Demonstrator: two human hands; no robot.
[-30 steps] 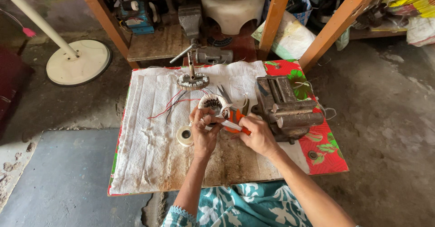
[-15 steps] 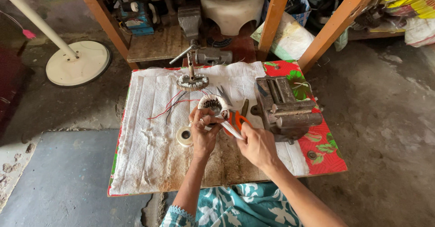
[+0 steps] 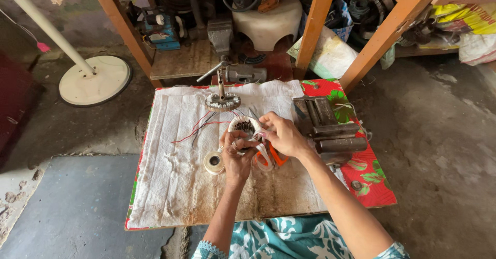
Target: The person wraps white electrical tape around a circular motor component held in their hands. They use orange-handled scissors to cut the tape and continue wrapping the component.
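A small round motor stator (image 3: 244, 126) with white-wrapped windings and red and black wires is held just above a white cloth. My left hand (image 3: 235, 155) grips it from below. The fingers of my right hand (image 3: 284, 135) pinch its right edge. Orange-handled pliers (image 3: 275, 159) lie on the cloth under my hands. A roll of pale tape (image 3: 213, 162) lies just left of my left hand.
The white cloth (image 3: 175, 181) covers a low board with a red flowered sheet (image 3: 372, 179). A rotor with a shaft (image 3: 222, 100) stands at the back, and a heavy metal vise (image 3: 325, 127) sits on the right. Wooden table legs, a white stool (image 3: 267, 21) and a fan base (image 3: 94, 80) lie beyond.
My right hand held the orange-handled pliers at the stator. The pliers now lie on the cloth and that hand's fingers are on the stator itself. My left hand stays put.
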